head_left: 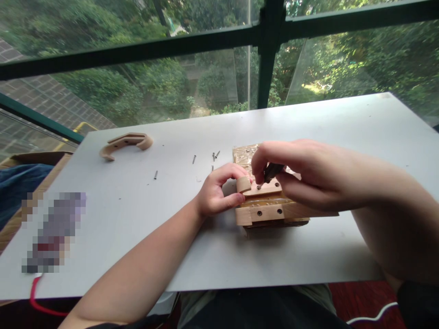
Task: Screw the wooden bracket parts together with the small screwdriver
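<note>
My right hand [302,173] grips a dark-handled screwdriver [272,172], its tip down at a hole in a pale wooden piece [264,188]. Thumb and fingers of my left hand [221,189] close round the curved left end of that same piece, holding it against a tape-wrapped block [245,155]. Along the block's near side runs a second wooden piece [269,213] with dark screw holes. My right hand hides part of the block and the right end of the upper piece.
Several loose screws [194,159] lie left of the block on the white table [192,251]. A curved wooden part [126,144] rests at the far left. Nearer sits a blurred-out object [55,233] with a red cord [34,292]. A cardboard box [58,160] stands beyond the table's left edge.
</note>
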Tool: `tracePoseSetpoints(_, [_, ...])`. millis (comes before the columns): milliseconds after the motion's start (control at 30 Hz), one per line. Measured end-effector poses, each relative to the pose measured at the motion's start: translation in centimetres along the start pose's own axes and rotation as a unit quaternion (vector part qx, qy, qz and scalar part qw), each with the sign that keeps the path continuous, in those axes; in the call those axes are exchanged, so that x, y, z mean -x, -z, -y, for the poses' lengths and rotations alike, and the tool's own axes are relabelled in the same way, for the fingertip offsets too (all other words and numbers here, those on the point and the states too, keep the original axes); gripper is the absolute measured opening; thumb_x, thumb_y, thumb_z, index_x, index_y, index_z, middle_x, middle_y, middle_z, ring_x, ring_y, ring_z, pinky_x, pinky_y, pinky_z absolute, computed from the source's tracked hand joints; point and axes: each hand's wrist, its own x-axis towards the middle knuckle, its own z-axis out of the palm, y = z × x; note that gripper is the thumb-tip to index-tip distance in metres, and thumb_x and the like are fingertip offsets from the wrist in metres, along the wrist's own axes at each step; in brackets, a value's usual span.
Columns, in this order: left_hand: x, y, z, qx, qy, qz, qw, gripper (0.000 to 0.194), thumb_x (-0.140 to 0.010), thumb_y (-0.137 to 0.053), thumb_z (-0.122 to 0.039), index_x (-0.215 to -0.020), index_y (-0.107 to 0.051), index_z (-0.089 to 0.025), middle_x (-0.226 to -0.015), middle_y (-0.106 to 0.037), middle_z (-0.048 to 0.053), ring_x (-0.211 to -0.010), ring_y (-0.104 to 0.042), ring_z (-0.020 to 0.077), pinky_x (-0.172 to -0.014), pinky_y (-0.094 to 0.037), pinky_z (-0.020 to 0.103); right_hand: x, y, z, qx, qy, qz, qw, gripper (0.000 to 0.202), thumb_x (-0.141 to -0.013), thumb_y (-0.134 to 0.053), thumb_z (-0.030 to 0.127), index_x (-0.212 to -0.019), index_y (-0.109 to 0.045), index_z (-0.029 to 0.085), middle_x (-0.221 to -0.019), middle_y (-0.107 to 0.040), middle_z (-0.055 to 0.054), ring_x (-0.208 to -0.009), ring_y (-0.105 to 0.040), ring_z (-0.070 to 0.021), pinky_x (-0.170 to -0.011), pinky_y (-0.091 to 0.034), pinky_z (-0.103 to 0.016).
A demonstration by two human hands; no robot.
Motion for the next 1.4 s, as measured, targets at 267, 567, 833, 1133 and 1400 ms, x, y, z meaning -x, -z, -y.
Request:
tracePoseSetpoints(267, [0.1,0.2,0.5,-0.001,-0.009,0.006,1.000,0.027,-0.080,-0.077,-0.037,-0.096,-0.068,-0.017,-0.101,-0.069,0.012,-0.100,-0.064,0.0257,-0.094,-0.051,0.042,0.2,0.2,-0.4,0.057,-0.054,-0.035,0.996,0.020,-0.093,-0.051,0.020,-0.112,-0.059,0.020,-0.090,-0.069,-0.003,-0.070,-0.056,-0.0138,-0.062,-0.037,-0.026])
tracePoseSetpoints(567, [0.2,0.2,0.7,0.014,0.001,0.006,1.000,0.029,-0.081,-0.076,-0.040,-0.096,-0.067,-0.018,-0.101,-0.069,0.011,-0.101,-0.065,0.0262,-0.094,-0.051,0.042,-0.4,0.0,-0.7,0.093,-0.042,-0.050,0.993,0.017,-0.093,-0.060,0.034,-0.084,-0.063,0.019,-0.064,-0.059,0.001,-0.056,-0.043,-0.0108,-0.058,-0.029,-0.028])
tracePoseSetpoints(833, [0.4,0.1,0.8,0.007,0.007,-0.004,1.000,0.031,-0.080,-0.076,-0.042,-0.099,-0.069,-0.018,-0.101,-0.071,0.012,-0.099,-0.066,0.0260,-0.092,-0.051,0.041,-0.8,-0.8,-0.9,0.115,-0.098,-0.113,0.982,0.027,-0.094,-0.059,0.042,-0.079,-0.058,0.020,-0.060,-0.055,0.002,-0.053,-0.040,-0.0104,-0.055,-0.028,-0.028])
tracePoseSetpoints(1133, [0.1,0.1,0.4,0.000,0.005,-0.002,1.000,0.029,-0.080,-0.076,-0.042,-0.094,-0.069,-0.018,-0.101,-0.070,0.012,-0.098,-0.064,0.0255,-0.093,-0.051,0.041,-0.9,-1.3,-1.5,0.102,0.015,-0.132,0.986,0.006,-0.088,-0.061,0.019,-0.094,-0.063,0.020,-0.081,-0.066,0.000,-0.061,-0.049,-0.0095,-0.061,-0.036,-0.026])
tracePoseSetpoints(1400, [0.3,-0.1,0.2,-0.008,0.005,-0.015,1.000,0.028,-0.081,-0.076,-0.042,-0.093,-0.067,-0.017,-0.098,-0.070,0.010,-0.095,-0.065,0.0245,-0.089,-0.052,0.039,-0.2,-0.5,-0.2,-0.018,0.023,0.001,1.000,0.027,-0.080,-0.057,0.006,-0.102,-0.059,0.021,-0.089,-0.069,-0.002,-0.073,-0.058,-0.0135,-0.063,-0.042,-0.026])
